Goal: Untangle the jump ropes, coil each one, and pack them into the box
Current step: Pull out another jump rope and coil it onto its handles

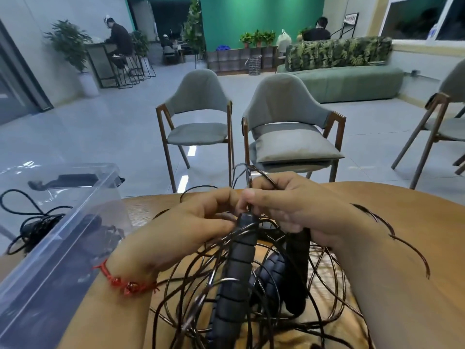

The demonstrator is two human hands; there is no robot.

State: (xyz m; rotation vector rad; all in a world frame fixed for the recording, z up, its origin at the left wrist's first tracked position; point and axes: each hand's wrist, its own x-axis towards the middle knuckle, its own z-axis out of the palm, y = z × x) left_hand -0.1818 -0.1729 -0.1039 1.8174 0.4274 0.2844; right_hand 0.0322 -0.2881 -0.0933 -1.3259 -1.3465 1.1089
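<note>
both hands meet above the table (143, 212), fingers curled in, neither one spread. the right hand (294, 205) pinches a thin black cord (247, 177) between thumb and forefinger, and the cord loops up just above that pinch. the left hand (198, 222) closes its fingertips on the top end of a ribbed handle (237, 263), right against the right hand's pinch. that handle hangs straight down from the grip toward the viewer. a second handle (298, 260) drops from under the right palm; whether the palm actually holds it cannot be told. a third handle (270, 275) lies between those two, lower than the fingers. below and around the grip a tangle of cords (201, 285) spreads in loose loops over the wood, some strands crossing the handles. out to the left of the grip stands the clear box (83, 217), with a coiled rope (32, 227) showing through its wall. a red bracelet (120, 283) circles the left wrist. beyond the grip, past the table edge, stand two grey chairs (198, 117).
</note>
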